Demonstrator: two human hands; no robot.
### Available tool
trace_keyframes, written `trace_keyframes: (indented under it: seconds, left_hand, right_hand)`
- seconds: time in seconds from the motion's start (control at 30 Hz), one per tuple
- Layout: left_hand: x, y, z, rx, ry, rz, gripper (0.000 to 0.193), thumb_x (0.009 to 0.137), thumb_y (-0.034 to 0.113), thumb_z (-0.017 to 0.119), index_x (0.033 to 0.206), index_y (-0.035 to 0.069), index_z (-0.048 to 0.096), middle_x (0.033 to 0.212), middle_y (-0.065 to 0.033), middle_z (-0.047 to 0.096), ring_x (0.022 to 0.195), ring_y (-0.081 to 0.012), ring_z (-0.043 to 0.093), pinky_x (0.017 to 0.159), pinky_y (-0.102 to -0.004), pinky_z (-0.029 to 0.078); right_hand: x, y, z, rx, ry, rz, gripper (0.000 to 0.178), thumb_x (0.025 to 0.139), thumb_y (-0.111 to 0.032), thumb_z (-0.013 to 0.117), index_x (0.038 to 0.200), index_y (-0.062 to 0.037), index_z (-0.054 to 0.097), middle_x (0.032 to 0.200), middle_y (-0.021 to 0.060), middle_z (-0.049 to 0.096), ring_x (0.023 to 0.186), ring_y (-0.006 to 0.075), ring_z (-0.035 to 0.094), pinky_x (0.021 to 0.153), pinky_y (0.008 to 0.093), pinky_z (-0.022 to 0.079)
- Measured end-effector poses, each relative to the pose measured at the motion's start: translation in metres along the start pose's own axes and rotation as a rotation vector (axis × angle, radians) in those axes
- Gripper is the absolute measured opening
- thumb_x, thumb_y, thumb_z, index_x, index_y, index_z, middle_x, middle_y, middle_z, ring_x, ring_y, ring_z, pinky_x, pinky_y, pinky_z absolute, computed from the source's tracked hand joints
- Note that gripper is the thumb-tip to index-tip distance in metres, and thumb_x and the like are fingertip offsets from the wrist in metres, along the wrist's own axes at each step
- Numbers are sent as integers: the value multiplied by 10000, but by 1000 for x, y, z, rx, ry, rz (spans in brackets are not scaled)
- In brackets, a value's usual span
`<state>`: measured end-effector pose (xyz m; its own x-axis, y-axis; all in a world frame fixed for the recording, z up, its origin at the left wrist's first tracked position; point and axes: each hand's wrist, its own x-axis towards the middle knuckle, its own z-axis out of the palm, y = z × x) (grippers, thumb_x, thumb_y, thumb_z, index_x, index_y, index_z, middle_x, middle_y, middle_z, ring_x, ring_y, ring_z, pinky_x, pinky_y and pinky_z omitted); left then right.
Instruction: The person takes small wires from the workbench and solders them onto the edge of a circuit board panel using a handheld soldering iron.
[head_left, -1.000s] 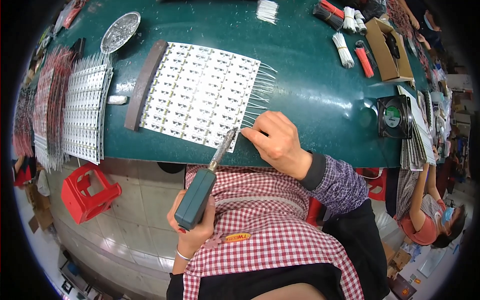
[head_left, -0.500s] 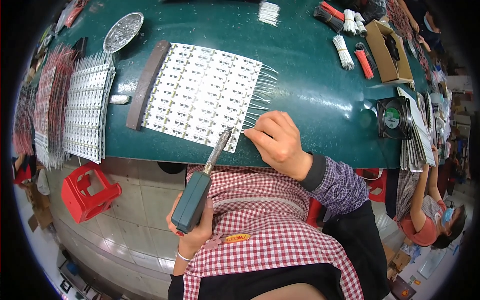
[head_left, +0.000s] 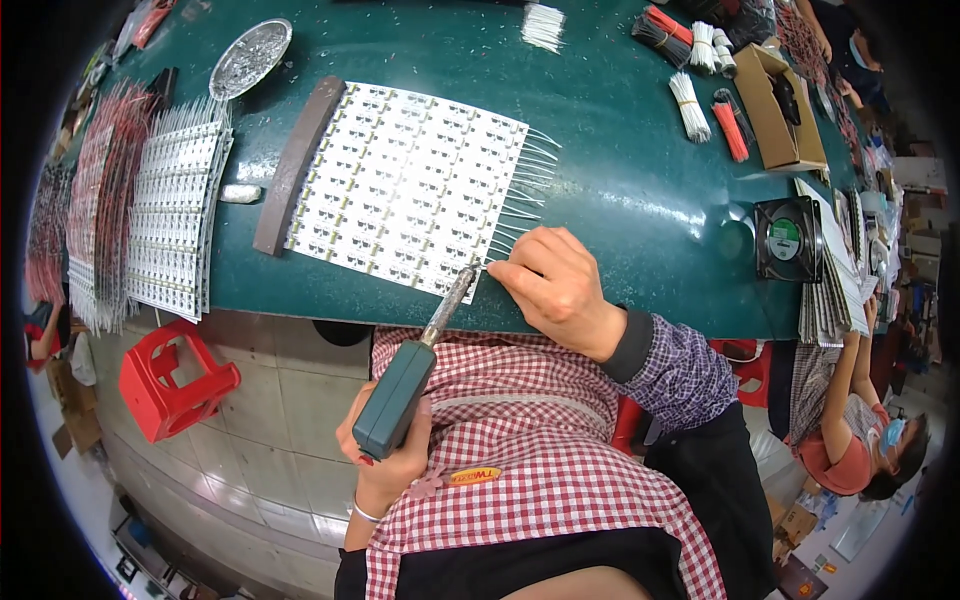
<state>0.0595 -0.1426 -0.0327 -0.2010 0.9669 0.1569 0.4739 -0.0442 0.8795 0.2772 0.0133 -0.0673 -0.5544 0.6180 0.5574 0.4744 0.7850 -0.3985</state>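
My left hand [head_left: 408, 452] is wrapped round the dark green handle of a soldering iron [head_left: 396, 398]. The iron's tip meets the near right corner of a white circuit board panel [head_left: 400, 185], which is covered with rows of small parts. Thin white wires [head_left: 528, 190] stick out along the panel's right edge. At that edge, close by the tip, my right hand [head_left: 556, 288] pinches a thin white wire [head_left: 488, 265]; its fingers hide most of it. A dark brown bar [head_left: 297, 168] lies along the panel's left edge.
Stacked panels with wires [head_left: 175, 215] stand at the left, near a metal dish [head_left: 250, 60] of scraps and a small pale block [head_left: 241, 194]. Wire bundles [head_left: 690, 106], a cardboard box [head_left: 782, 110] and a fan [head_left: 788, 240] sit at the right. A co-worker [head_left: 850, 440] is beyond.
The soldering iron in my left hand has moved right and its tip is now nearer the panel's edge and my right fingertips. My right hand has barely moved.
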Motion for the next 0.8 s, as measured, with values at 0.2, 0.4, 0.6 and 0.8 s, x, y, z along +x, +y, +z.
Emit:
trace_keyframes:
  seconds: [0.2,0.4,0.6,0.8]
  left_hand:
    - [3,1,-1,70,-35,34,192,726,-60,741,907,-43,677,816,-129,645,641,-241,625,560,-318,488]
    - [-5,-3,-1,54,20,37,179,743,-49,738,912,-42,681,809,-127,642,627,-233,622,561,-307,491]
    - [-11,2,-6,26,65,-124,285,772,87,838,1004,-31,720,901,-107,725,764,-193,685,681,-312,535]
    - [-8,0,-7,55,38,20,217,750,-35,763,954,-57,692,874,-140,683,696,-215,675,625,-295,530]
  right_hand:
    - [0,1,-1,-6,-14,3,159,731,-27,686,885,-44,648,766,55,506,758,230,564,675,355,443]
    - [0,0,-1,1,-22,13,156,735,-25,679,887,-43,649,771,55,509,767,238,563,669,358,442]
    - [1,-4,-3,-26,-6,-5,189,720,-41,668,907,-42,645,765,60,501,767,251,559,685,374,457]
    - [-5,-10,-1,-17,-4,-28,200,717,-45,661,916,-53,636,756,55,480,757,246,550,717,374,469]
